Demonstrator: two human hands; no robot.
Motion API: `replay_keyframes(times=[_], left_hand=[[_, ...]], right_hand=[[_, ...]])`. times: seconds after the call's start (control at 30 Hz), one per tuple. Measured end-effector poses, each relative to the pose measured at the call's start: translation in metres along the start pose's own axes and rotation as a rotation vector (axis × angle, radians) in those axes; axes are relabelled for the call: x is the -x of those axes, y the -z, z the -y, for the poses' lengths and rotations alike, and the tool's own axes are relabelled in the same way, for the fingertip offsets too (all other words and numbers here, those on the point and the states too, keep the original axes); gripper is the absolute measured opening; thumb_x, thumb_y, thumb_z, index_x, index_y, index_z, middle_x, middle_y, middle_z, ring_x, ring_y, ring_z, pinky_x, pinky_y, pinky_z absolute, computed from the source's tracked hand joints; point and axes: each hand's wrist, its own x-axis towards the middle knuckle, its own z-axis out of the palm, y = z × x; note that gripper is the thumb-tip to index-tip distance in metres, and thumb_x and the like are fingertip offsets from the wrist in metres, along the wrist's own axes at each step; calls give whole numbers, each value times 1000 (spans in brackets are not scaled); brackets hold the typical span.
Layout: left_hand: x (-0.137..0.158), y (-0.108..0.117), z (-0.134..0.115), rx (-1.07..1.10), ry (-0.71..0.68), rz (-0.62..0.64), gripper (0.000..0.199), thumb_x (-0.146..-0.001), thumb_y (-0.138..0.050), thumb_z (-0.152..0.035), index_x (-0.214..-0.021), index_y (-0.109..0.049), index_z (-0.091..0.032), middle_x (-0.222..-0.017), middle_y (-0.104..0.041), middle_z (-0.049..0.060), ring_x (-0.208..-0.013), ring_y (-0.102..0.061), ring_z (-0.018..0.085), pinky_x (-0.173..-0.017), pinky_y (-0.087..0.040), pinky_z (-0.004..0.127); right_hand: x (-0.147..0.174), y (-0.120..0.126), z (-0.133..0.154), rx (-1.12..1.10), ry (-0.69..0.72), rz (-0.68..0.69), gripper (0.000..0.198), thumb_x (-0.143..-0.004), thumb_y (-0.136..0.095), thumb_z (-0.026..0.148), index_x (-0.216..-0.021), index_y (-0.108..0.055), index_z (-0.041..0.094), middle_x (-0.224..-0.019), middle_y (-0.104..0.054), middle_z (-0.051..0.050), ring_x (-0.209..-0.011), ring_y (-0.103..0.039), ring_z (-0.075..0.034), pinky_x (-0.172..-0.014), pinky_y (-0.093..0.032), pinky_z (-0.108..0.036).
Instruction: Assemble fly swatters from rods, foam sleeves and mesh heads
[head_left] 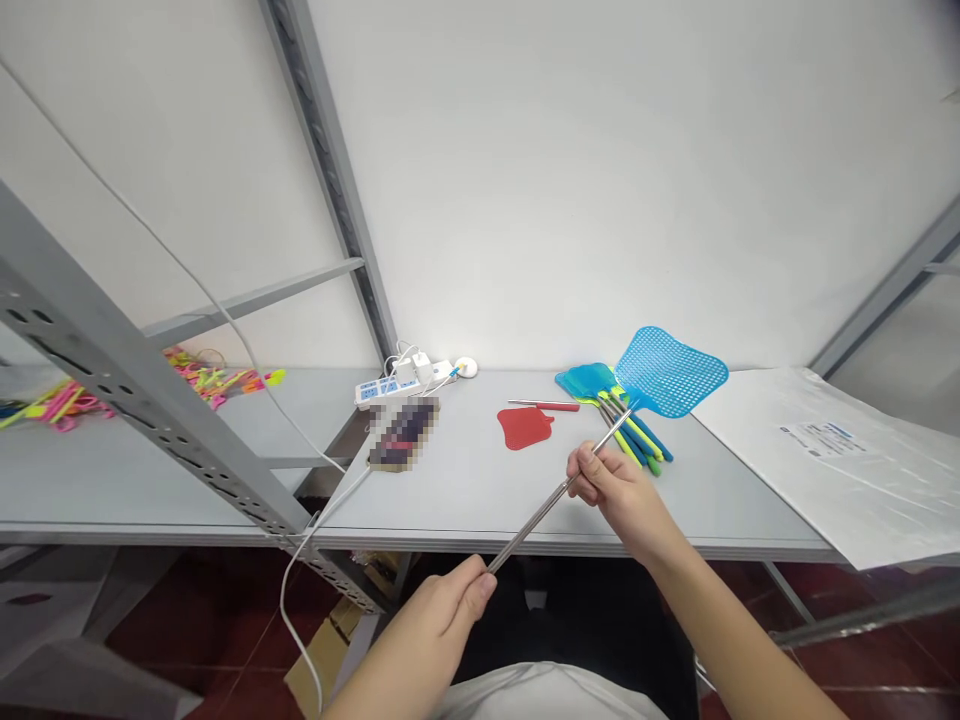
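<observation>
Head view: a blue fly swatter (670,371) hangs on a long metal rod (559,492) whose axis runs diagonally, from low over the bench's front edge up toward its far right part. The left hand (442,605), below the front edge and nearest the person, has its grip closed round the rod's lower end. The right hand (611,487), over the bench, pinches the rod nearer the mesh head, which hovers above a bundle of swatters (622,420). A red swatter head (523,427) lies mid-bench.

The grey desk (465,500) carries a power strip (384,390), a red swatter head (525,427), blue swatters (592,382) and a plastic bag (840,460).
</observation>
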Motion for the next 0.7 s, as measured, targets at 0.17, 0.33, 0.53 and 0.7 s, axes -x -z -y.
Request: replay_keyframes(times=[0.17,0.33,0.53,0.7], left_hand=[[12,20,31,-228,26,-104,35,-99,-32,-48,-90,-57,-25,-77,-63,2,-75,-59,20,-67,-35,26],[14,25,38,-328,10,-108,31,-101,-29,-40,-80,-46,-24,-67,-56,-1,-64,-55,18,-61,-30,26],[9,20,30,-271,-28,-131,33,-102,-27,-41,-76,-39,-24,-67,-54,-2,-62,-49,18,-60,-27,27],[8,11,28,-206,-17,-155,36,-101,-27,-47,-82,-48,-25,-75,-62,1,-70,-57,20,-66,-33,28]], right_hand=[[-17,32,7,-167,60,-237,35,-80,-71,54,-74,-61,20,-53,-27,9,-50,-25,-10,-58,-39,-29],[-31,56,12,-200,50,-263,35,-77,-75,51,-72,-62,20,-54,-27,8,-51,-24,-10,-54,-40,-28],[-31,38,3,-212,89,-250,34,-78,-71,56,-86,-64,23,-57,-31,8,-52,-33,-10,-61,-44,-28],[-14,-2,-18,-115,-1,-69,42,-79,-68,60,-83,-68,18,-58,-46,3,-58,-44,-13,-63,-42,-31]])
